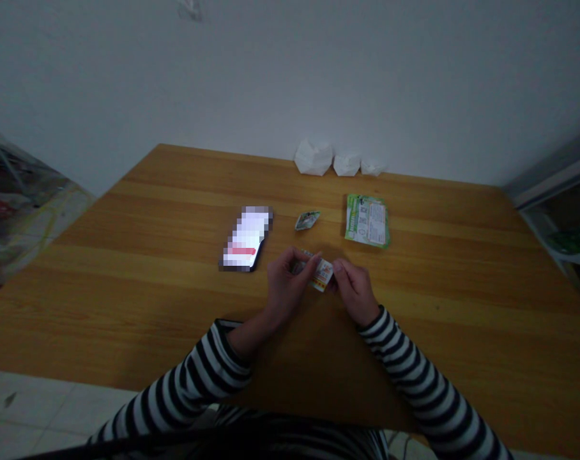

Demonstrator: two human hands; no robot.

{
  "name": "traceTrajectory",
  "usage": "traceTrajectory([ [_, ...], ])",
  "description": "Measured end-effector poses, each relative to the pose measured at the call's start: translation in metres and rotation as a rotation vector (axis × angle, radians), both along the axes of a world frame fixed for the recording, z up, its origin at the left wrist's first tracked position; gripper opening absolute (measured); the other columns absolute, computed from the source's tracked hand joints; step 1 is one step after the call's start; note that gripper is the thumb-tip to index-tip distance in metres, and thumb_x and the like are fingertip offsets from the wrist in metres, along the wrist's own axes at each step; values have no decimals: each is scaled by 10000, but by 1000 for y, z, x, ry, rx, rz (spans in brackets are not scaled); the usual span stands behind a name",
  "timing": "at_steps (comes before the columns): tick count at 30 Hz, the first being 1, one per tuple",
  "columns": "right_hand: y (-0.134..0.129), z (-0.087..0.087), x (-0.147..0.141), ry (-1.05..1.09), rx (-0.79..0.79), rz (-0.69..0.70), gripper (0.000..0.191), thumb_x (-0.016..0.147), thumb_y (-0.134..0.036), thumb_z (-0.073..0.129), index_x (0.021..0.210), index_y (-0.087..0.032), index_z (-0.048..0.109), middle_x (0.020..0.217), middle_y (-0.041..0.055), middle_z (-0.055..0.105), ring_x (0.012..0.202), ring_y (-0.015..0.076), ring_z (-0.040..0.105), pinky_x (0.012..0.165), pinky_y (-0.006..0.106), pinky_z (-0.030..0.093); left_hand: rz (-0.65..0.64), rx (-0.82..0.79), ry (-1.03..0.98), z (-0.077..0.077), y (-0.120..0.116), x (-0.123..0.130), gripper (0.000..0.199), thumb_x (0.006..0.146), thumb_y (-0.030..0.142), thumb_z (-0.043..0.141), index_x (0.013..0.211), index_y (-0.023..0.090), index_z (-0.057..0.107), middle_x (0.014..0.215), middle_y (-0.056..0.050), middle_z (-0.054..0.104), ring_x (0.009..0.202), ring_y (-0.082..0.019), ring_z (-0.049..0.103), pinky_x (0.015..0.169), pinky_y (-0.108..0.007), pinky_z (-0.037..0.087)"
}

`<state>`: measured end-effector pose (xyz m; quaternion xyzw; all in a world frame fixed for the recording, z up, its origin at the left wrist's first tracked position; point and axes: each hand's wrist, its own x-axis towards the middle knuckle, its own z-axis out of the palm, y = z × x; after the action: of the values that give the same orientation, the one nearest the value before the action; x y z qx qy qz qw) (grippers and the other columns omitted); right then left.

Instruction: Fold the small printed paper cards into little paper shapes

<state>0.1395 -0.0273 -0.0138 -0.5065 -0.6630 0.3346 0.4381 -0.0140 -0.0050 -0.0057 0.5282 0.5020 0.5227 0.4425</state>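
Note:
Between my two hands is a small printed card (322, 275), white with orange and green print; whether it is paper or a flat packet I cannot tell. My left hand (290, 284) pinches its left part between thumb and fingers, hiding that side. At the right edge, my right hand (356, 289) has its thumb pressed against curled fingers, gripping the card's corner. Just beyond my hands lies a small folded green-and-white piece (308, 220). Farther right, a stack of larger green-and-white printed sheets or packets (367, 221) rests flat.
Left of my hands, a phone (246, 239) lies on the wooden table (141, 255) with its screen lit and blurred out. Three white folded paper shapes (313, 158) stand at the back edge against the wall (271, 76). A shelf-like structure (558, 185) borders the right side.

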Motion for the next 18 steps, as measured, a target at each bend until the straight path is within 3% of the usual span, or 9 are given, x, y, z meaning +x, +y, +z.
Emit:
traceTrajectory([
  [8, -2, 1, -2, 47, -23, -37, 440, 997, -409, 423, 607, -213, 479, 489, -36, 473, 446, 109, 451, 477, 251, 340, -9, 6, -21, 1, -1, 2, 289, 772, 381, 759, 687, 175, 576, 650, 10, 631, 566, -97, 553, 525, -211, 439],
  [14, 2, -3, -2, 62, -74, -29, 419, 980, -452, 444, 644, -208, 506, 535, -30, 493, 477, 111, 455, 467, 242, 337, -98, -111, -244, 3, 3, 2, 456, 753, 373, 776, 1049, 223, 464, 644, 49, 661, 547, -124, 617, 514, -207, 475],
  [18, 3, -5, -2, 194, -174, 31, 415, 955, -494, 486, 655, -208, 513, 523, -37, 497, 458, 108, 457, 438, 230, 336, -99, -102, -226, 5, 1, 3, 468, 755, 365, 774, 1076, 221, 466, 625, 59, 643, 536, -111, 602, 505, -189, 455],
])
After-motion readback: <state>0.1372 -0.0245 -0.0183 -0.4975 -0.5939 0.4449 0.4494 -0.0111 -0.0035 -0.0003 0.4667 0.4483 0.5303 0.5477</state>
